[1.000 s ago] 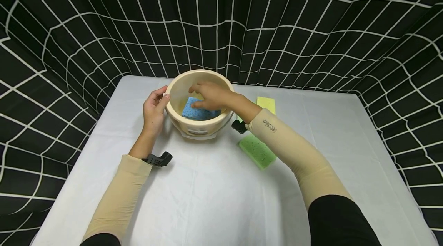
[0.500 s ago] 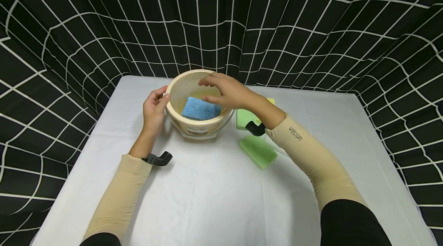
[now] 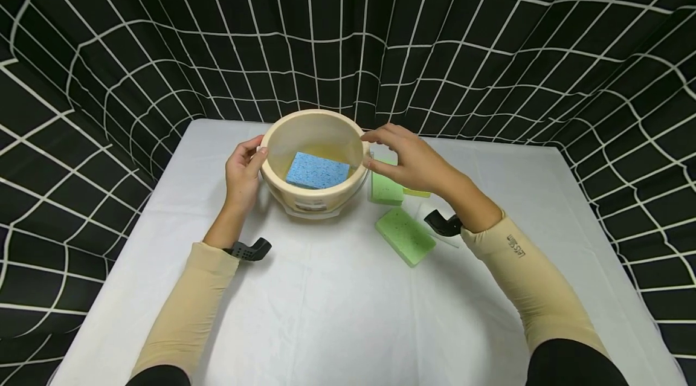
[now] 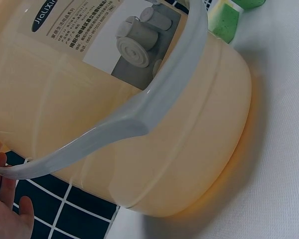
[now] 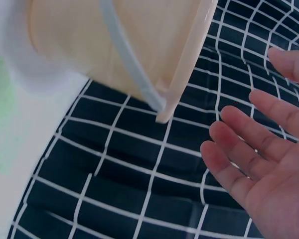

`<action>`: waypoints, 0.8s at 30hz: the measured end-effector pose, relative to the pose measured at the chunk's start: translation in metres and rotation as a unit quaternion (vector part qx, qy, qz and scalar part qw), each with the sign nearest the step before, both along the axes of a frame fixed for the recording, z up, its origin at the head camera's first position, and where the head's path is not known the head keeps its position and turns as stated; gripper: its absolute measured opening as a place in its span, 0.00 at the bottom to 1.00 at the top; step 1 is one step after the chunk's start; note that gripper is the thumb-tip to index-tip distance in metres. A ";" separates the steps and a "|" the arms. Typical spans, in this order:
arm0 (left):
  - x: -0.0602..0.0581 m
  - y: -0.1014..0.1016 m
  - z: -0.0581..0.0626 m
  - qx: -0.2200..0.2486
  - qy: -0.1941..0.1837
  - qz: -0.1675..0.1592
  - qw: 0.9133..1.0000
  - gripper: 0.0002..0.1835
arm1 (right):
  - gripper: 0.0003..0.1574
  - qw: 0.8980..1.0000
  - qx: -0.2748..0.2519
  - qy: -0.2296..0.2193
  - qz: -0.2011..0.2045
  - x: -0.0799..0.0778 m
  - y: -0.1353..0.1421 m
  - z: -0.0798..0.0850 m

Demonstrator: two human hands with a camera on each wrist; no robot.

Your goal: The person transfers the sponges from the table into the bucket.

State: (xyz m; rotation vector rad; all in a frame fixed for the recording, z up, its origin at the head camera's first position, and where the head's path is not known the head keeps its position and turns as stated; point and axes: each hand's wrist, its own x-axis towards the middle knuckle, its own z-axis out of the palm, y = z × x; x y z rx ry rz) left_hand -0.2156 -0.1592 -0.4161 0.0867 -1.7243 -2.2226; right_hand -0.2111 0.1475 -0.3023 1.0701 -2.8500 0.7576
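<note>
A cream plastic bucket (image 3: 311,199) stands at the table's back with a blue sponge (image 3: 318,171) lying inside. On its left side my left hand (image 3: 242,173) holds the rim, with the thumb at the edge. The left wrist view shows that hand (image 4: 10,214) by the end of the bucket's pale handle (image 4: 139,117). Just outside the right rim is my right hand (image 3: 408,157), holding nothing. Its fingers look relaxed and apart from the bucket in the right wrist view, where the hand (image 5: 274,169) faces the bucket wall (image 5: 70,45).
A green sponge (image 3: 405,237) lies right of the bucket. Behind it, partly under my right hand, are another green sponge (image 3: 387,190) and a yellow sponge (image 3: 417,193). A black grid curtain (image 3: 326,41) borders the white table (image 3: 337,301).
My right hand has come out of the bucket and moved right, past the rim. The blue sponge stays inside. My left hand keeps its place on the rim.
</note>
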 end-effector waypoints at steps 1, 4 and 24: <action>0.000 0.000 0.000 0.001 -0.001 -0.001 1.000 0.18 | 0.28 1.000 0.001 0.001 -0.006 0.002 0.003 -0.001; 0.000 0.000 -0.001 0.000 -0.003 -0.001 1.000 0.18 | 0.29 1.000 0.011 0.000 -0.025 0.008 0.012 -0.004; -0.001 -0.001 -0.004 0.001 -0.002 0.002 1.000 0.17 | 0.33 0.989 0.094 -0.071 -0.091 0.025 0.033 -0.061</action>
